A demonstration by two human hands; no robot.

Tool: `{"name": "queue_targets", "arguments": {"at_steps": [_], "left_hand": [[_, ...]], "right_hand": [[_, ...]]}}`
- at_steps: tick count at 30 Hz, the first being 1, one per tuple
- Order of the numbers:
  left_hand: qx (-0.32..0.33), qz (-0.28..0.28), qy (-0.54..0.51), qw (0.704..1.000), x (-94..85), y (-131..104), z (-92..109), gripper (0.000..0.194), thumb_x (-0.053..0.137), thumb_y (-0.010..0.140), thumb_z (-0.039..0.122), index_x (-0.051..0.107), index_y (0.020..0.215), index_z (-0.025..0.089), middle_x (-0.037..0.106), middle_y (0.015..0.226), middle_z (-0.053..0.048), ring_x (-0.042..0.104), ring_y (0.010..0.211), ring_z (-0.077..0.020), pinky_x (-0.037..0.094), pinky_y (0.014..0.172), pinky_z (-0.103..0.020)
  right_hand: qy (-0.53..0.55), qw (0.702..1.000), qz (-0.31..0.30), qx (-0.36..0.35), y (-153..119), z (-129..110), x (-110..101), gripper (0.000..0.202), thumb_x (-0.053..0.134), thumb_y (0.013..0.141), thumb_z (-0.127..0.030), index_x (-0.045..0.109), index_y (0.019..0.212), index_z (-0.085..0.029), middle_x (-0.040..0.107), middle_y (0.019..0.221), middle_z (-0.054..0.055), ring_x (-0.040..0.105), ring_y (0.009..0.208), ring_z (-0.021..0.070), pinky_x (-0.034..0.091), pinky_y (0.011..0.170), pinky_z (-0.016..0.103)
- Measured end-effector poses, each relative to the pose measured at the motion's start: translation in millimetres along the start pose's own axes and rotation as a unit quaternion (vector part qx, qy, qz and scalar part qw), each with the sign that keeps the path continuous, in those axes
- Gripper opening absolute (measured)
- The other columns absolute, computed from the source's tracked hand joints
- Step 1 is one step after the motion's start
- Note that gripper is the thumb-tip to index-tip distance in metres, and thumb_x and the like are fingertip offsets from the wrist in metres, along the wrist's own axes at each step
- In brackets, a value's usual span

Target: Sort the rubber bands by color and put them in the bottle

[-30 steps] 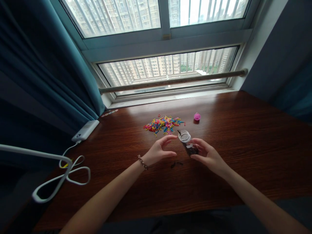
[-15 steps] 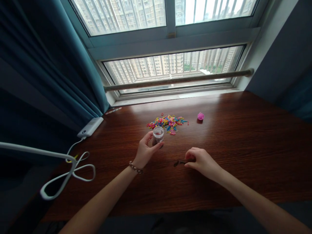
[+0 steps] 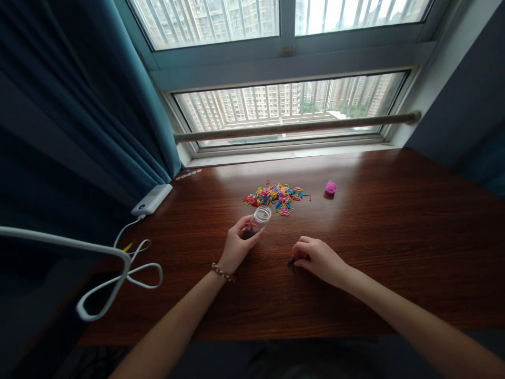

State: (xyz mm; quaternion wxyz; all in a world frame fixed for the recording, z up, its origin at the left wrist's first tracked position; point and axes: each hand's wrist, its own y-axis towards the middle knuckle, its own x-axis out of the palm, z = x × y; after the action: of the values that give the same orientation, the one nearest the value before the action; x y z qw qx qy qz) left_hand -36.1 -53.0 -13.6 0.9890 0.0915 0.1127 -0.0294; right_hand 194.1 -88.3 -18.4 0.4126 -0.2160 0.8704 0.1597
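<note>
My left hand (image 3: 235,245) is wrapped round a small clear jar (image 3: 261,220), which tilts with its open mouth up and away from me. Dark bits, too small to name, lie in the bottom of the jar. To the right, the fingers of my right hand (image 3: 319,260) pinch small dark pieces (image 3: 291,262) at the tabletop; their kind is not clear. A pile of colourful small rubber bands (image 3: 276,197) lies just beyond the jar. The pink lid-like cup (image 3: 331,188) stands to the right of that pile.
A white power bank (image 3: 152,200) with a white cable (image 3: 144,285) lies at the table's left side. Blue curtains (image 3: 130,105) hang at the left. Behind the brown wooden table (image 3: 394,221) is a window with a rail (image 3: 300,128) across it.
The jar has tipped over more to the side, so its dark contents show. My right hand has shifted left and closed over the dark pieces. The view has turned slightly left.
</note>
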Motion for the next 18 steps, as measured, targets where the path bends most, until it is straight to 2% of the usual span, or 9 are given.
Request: {"name": "queue_targets", "arguments": {"at_steps": [5,9,11,14,18], "left_hand": [[0.005,-0.013,0.026,1.000,0.4,-2,1,0.047,0.068,0.064,0.032,0.052,0.105,0.016,0.061,0.096,-0.006,0.059,0.084,-0.0170,0.046,0.078,-0.028],[0.017,-0.028,0.055,0.998,2.5,-5,3,0.044,0.066,0.067,0.032,0.052,0.105,0.016,0.061,0.096,-0.006,0.058,0.085,-0.0172,0.045,0.077,-0.028],[0.030,-0.033,0.076,0.996,4.4,-7,4,0.043,0.066,0.067,0.033,0.053,0.104,0.016,0.060,0.096,-0.005,0.057,0.085,-0.0173,0.044,0.077,-0.028],[0.064,-0.043,0.118,0.990,8.9,-10,8,0.038,0.066,0.067,0.032,0.055,0.101,0.017,0.058,0.094,-0.004,0.055,0.086,-0.0175,0.043,0.078,-0.029],[0.085,-0.055,0.137,0.985,14.5,-14,10,0.036,0.066,0.067,0.032,0.056,0.099,0.018,0.057,0.093,-0.004,0.053,0.085,-0.0175,0.042,0.077,-0.029]], "right_hand": [[-0.036,0.998,-0.028,-0.034,5,-1,6,0.006,0.056,0.074,-0.012,0.057,0.073,-0.018,0.053,0.081,0.002,0.050,0.074,0.0128,0.039,0.066,0.022],[-0.050,0.996,-0.028,-0.072,7,-5,0,0.007,0.051,0.076,-0.010,0.054,0.073,-0.016,0.052,0.081,0.004,0.049,0.075,0.0141,0.039,0.066,0.024],[-0.007,0.997,0.008,-0.075,10,-9,-8,0.006,0.050,0.077,-0.010,0.053,0.075,-0.016,0.051,0.081,0.004,0.048,0.073,0.0128,0.039,0.065,0.023],[0.072,0.990,0.099,-0.064,17,-17,-22,0.006,0.050,0.079,-0.013,0.052,0.075,-0.016,0.050,0.077,0.002,0.046,0.065,0.0103,0.037,0.059,0.021],[0.113,0.976,0.178,-0.050,26,-26,-34,0.008,0.053,0.078,-0.016,0.054,0.071,-0.016,0.049,0.071,0.000,0.044,0.059,0.0095,0.035,0.053,0.021]]}}
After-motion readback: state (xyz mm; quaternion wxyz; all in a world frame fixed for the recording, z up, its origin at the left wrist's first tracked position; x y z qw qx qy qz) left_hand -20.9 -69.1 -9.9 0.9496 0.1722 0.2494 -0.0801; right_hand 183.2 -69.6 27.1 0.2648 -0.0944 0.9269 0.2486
